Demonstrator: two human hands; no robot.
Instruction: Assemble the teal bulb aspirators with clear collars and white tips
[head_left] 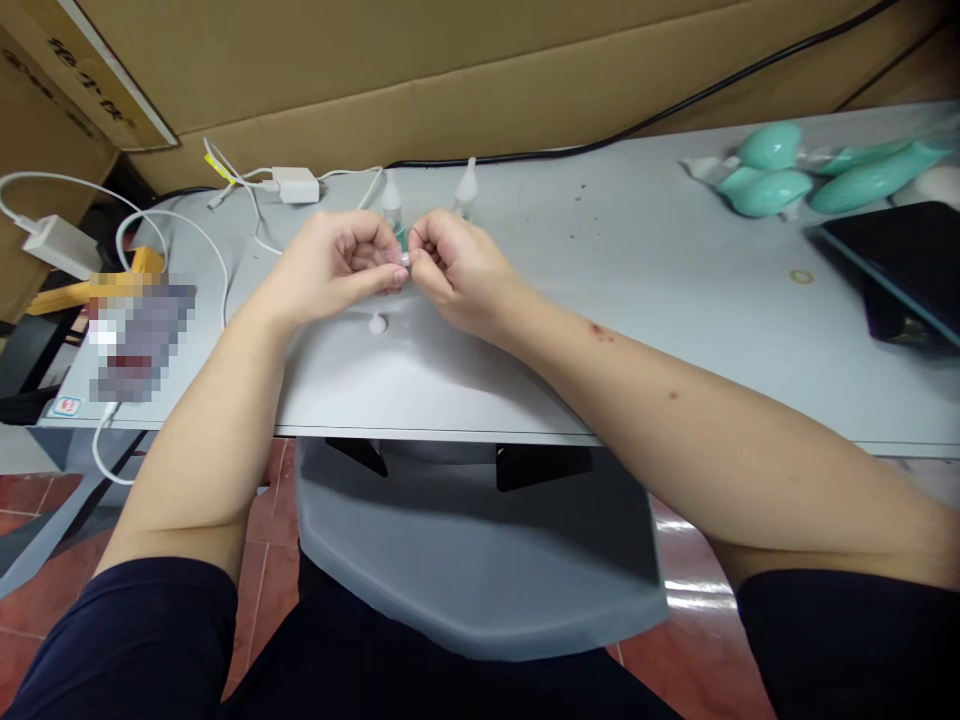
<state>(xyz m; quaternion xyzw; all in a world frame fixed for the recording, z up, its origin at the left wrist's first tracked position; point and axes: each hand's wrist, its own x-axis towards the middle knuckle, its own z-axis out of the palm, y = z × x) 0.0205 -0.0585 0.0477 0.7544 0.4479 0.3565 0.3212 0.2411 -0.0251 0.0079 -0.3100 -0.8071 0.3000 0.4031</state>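
My left hand (349,262) and my right hand (457,268) meet over the desk, fingers closed in a pinch. Between the fingertips shows a small translucent piece (405,259), mostly hidden; its exact kind is unclear. Just behind the hands stand two small bottles, a left one with a pointed white nozzle (391,192) and a right one with a longer nozzle (466,183); the fingers partly cover their bodies. A small white cone-shaped tip (377,323) lies on the desk nearer to me, below the left fingertips.
White chargers (295,185) with looped cables and a blurred-out phone-like object (142,340) lie at the left. On the right are glossy mint-green rounded items (765,190), a ring (801,276) and a dark flat device (900,265). Cardboard (450,80) borders the desk's back.
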